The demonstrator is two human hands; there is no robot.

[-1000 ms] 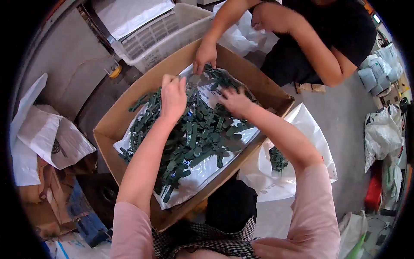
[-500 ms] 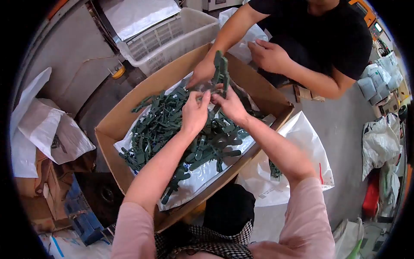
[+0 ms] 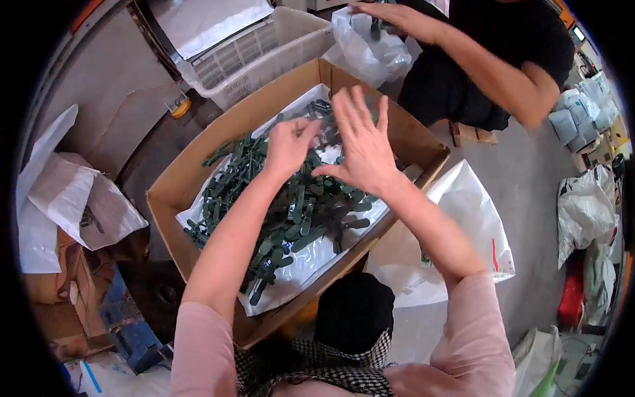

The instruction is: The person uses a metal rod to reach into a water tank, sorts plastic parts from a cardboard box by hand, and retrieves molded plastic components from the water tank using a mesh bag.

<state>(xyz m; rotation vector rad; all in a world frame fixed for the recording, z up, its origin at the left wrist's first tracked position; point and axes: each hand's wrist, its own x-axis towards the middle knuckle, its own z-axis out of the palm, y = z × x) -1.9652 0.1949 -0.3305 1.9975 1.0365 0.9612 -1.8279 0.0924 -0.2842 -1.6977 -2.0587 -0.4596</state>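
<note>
Right hand (image 3: 362, 149) has splayed open over mid-frame parts (image 3: 304, 208), box (image 3: 417, 135) likely preventing spills; left hand (image 3: 289, 147) curled, grip unclear.

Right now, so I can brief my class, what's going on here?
Over a cardboard box of dark green pieces on white sheeting, a person's right hand is spread open. Their left hand is partly curled; whether it holds a piece is unclear. Beyond the box, a co-worker's hand is raised by a white plastic bag, with something dark beneath it.
</note>
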